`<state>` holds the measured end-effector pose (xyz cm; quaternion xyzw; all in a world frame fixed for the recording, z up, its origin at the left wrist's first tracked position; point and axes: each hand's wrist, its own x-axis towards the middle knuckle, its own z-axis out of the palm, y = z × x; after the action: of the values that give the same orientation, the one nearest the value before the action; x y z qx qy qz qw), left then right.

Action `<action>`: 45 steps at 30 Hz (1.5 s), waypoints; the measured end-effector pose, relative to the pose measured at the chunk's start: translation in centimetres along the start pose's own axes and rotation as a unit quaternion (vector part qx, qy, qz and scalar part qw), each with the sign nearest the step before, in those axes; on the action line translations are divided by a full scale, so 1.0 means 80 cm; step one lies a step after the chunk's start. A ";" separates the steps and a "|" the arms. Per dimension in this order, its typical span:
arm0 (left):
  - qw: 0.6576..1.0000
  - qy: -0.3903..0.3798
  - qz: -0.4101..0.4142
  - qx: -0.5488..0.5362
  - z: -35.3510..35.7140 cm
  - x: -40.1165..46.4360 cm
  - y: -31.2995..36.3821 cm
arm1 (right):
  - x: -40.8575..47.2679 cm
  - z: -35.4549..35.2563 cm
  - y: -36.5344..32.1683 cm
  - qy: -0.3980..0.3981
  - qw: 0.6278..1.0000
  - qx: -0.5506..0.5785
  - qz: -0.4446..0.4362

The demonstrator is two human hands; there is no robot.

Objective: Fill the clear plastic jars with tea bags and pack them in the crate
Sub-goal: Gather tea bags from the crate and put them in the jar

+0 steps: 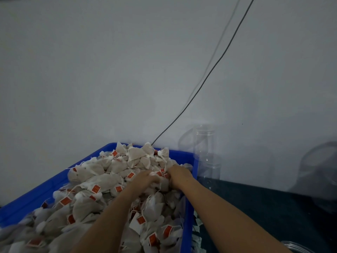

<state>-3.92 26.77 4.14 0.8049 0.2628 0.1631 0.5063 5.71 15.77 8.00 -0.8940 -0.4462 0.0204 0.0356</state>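
Low in the middle of the frame, both hands are sunk into a heap of tea bags (113,179); the left hand (145,179) has its fingers curled down over a small clump of bags and seems to grip it, though blur hides how tight the hold is, and the right hand (177,173), just beside it, has its fingers buried among the bags, so I cannot tell whether they are spread or closed on anything. Around the hands the bags lie loose and piled high, pale soft pouches with thin strings and small red paper tags, filling a blue crate (36,194) that runs from the lower left toward the centre. By the look of them they are very light and squashy, and will not break, but the strings are likely to tangle and drag extra bags along; gathering them by the soft bodies in a loose handful should serve better than pulling on tags. Right of the crate, at its far corner, stand empty clear plastic jars (204,141), upright and open-topped, on a dark table (264,207). They look light, smooth and easy to tip, so steadying one by its side while filling seems wise. A thin cable (206,79) hangs along the pale wall above.
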 end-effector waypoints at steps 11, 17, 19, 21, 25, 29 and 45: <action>0.989 0.042 0.102 0.097 0.020 -0.017 0.019 | -0.013 -0.050 0.042 0.105 0.961 0.250 0.045; 0.979 0.149 0.062 -0.126 -0.015 -0.048 0.081 | -0.051 -0.103 0.054 0.025 0.764 0.632 0.129; 0.978 0.163 0.068 -0.115 -0.025 -0.061 0.099 | -0.073 -0.122 0.061 0.012 0.718 0.683 0.137; 0.979 0.175 0.090 -0.059 -0.030 -0.077 0.112 | -0.097 -0.135 0.069 -0.004 0.696 0.707 0.126; 0.974 0.192 0.122 -0.015 -0.027 -0.116 0.136 | -0.154 -0.157 0.098 -0.048 0.677 0.727 0.101; 0.960 0.217 0.175 0.040 -0.014 -0.157 0.161 | -0.230 -0.174 0.146 -0.078 0.676 0.729 0.072; 0.963 0.122 0.128 -0.204 0.136 -0.225 0.222 | -0.385 -0.122 0.264 -0.086 0.684 0.715 0.113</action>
<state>-8.19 2.06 15.48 0.6855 0.1787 0.3735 0.5989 4.67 -21.94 16.10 -0.6347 -0.1932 0.4138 0.6233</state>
